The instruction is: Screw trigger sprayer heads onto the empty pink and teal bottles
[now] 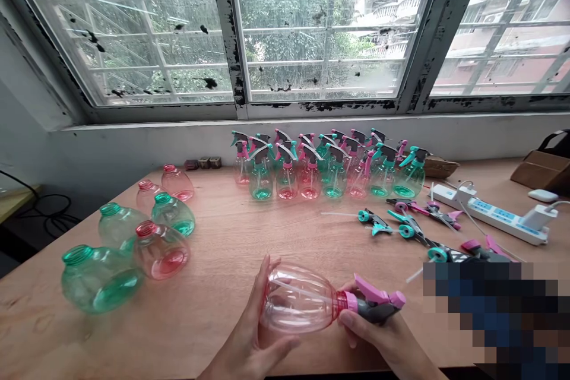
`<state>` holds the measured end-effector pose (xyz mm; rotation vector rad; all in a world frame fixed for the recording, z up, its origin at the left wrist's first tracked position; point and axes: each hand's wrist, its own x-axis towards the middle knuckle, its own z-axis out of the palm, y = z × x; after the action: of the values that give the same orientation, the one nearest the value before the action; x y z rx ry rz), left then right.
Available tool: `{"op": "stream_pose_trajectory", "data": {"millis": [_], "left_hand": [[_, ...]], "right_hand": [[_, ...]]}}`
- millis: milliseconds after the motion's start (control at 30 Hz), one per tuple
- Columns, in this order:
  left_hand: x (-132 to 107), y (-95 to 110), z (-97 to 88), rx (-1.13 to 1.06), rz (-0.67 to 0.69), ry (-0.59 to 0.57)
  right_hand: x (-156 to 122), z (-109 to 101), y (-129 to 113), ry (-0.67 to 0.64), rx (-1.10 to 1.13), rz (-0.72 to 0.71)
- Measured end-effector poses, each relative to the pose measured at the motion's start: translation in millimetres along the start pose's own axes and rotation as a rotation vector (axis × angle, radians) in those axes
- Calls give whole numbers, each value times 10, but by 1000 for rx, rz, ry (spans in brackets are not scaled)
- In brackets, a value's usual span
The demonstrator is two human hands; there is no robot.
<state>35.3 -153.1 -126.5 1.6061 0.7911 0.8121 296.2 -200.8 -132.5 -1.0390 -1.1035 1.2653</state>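
A clear pink spray bottle (298, 300) lies sideways between my hands above the table's front edge, its base to the left. My left hand (256, 326) wraps round the base end, thumb below and fingers behind. At the neck, my right hand (378, 332) grips the pink collar and grey-and-pink spray head (378, 303), which sits on the bottle's mouth. A pale dip tube shows through the bottle wall. Whether the collar is screwed tight, I cannot tell. Loose spray heads (412, 228) in teal, pink and black lie beyond my right hand.
Several headless green and pink bottles (102, 279) lie on the left of the wooden table (222, 237). Rows of assembled spray bottles (309, 172) stand near the wall. A white power strip (494, 214) and a brown box (543, 166) are on the right. Pixelation covers the lower right.
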Motion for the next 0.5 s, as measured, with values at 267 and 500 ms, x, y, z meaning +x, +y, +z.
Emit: {"op": "stream_pose_trajectory", "data": {"millis": [267,500], "left_hand": [[3,76,42,-58,-29,33],[-1,58,31,-12,-2,39]], "right_hand": [[1,2,-9,-3,17,33],[3,3,5,-37,6,12]]}}
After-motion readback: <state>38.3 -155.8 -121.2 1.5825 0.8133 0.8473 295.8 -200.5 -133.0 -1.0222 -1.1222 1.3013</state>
